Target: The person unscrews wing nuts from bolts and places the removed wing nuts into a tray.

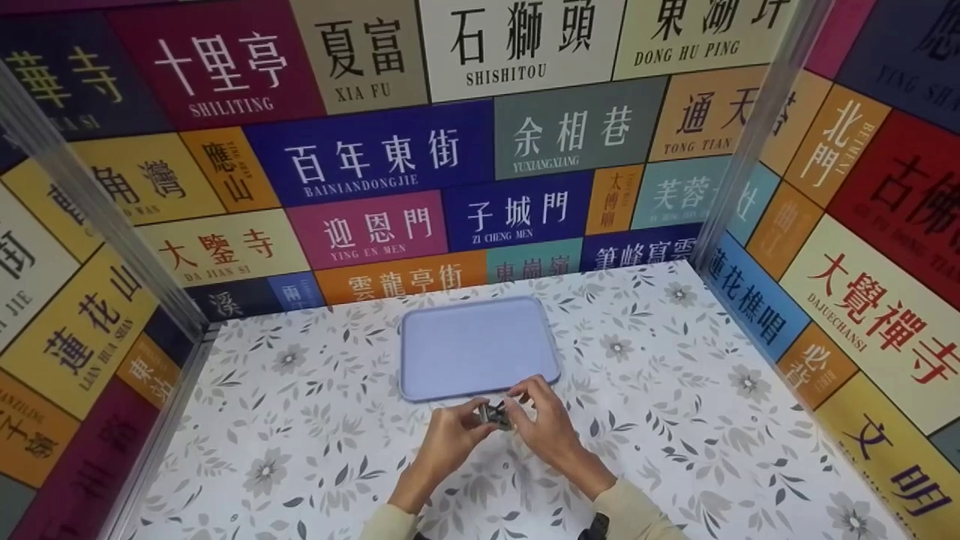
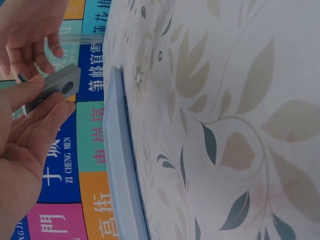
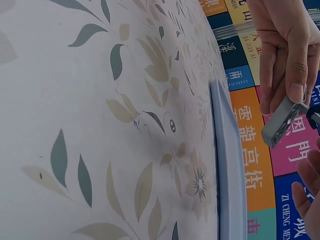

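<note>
So the left hand (image 1: 450,435) has its thumb and fingertips pinched on a small grey metal block (image 2: 65,75), pretty much no gap beyond the block's own thickness. You can see a round hole near its end, and in the right wrist view a threaded screw (image 3: 301,107) pokes out of it with a dark knob (image 3: 314,118) on it.

Right hand (image 1: 547,427) is at the block's 3-4 o'clock, left hand around 8-9. The right one's fingers are bent and partly spread, right up near the screw side, but I honestly can't tell if it's got hold of anything.

The block is up off the flowery tabletop (image 1: 337,450), between the hands, at the pale purple-blue tray's (image 1: 472,349) 6 o'clock, just beside its near edge. Sign-covered wall (image 1: 367,161) at 12 behind the tray.
</note>
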### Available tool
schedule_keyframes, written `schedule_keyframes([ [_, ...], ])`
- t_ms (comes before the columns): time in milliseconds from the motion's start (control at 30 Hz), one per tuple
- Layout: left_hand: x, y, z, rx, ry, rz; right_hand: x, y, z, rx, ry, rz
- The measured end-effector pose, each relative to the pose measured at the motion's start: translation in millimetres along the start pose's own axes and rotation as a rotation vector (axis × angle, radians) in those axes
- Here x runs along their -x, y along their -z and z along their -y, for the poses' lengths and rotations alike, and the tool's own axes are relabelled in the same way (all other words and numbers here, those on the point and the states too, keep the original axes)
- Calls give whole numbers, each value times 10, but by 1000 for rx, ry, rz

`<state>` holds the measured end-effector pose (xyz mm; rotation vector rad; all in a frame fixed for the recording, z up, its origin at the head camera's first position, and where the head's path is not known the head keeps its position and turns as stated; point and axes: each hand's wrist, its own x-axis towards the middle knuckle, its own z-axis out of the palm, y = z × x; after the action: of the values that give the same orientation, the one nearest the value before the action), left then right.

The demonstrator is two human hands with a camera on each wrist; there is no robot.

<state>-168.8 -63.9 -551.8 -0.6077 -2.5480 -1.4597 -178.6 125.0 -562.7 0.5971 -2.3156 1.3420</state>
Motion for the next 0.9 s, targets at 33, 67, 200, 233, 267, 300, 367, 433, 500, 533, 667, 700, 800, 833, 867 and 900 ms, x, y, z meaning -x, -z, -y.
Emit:
schedule_keyframes([
  [33, 1, -1, 1, -4, 2, -1, 8, -1, 1, 4, -17, 13],
  [67, 2, -3, 2, -6, 2, -1, 15, -2, 2, 7, -31, 25],
  [200, 4, -7, 8, -8, -4, -3, 34, -2, 1, -10, -47, 71],
  [233, 4, -6, 8, -2, -6, -3, 34, -1, 1, -18, -44, 77],
  [267, 5, -5, 6, 4, -10, -1, 35, 0, 1, -23, -36, 81],
  [300, 7, -5, 4, 10, -12, 1, 35, 2, 0, -29, -29, 85],
  [367, 13, -4, 0, 22, -16, 7, 32, 3, -4, -44, -13, 89],
  [433, 17, -5, -7, 33, -14, 14, 29, -3, -11, -58, 17, 84],
  [500, 21, -9, -6, 35, -11, 15, 28, -16, -13, -80, 51, 69],
  [533, 23, -8, -7, 33, -9, 14, 27, -24, -20, -85, 72, 61],
  [667, 24, -6, -8, 27, -5, 9, 18, -38, -30, -100, 155, 30],
  [700, 24, -4, -9, 26, -6, 8, 14, -40, -33, -99, 169, 25],
  [800, 19, -3, -16, 33, -6, 7, -1, -38, -18, -103, 193, 16],
  [833, 18, -4, -18, 37, -6, 8, -5, -41, -8, -106, 199, 10],
  [867, 18, -4, -19, 39, -9, 6, -10, -45, 2, -107, 206, 3],
  [900, 19, -7, -17, 41, -12, 5, -14, -49, 15, -111, 206, -2],
])
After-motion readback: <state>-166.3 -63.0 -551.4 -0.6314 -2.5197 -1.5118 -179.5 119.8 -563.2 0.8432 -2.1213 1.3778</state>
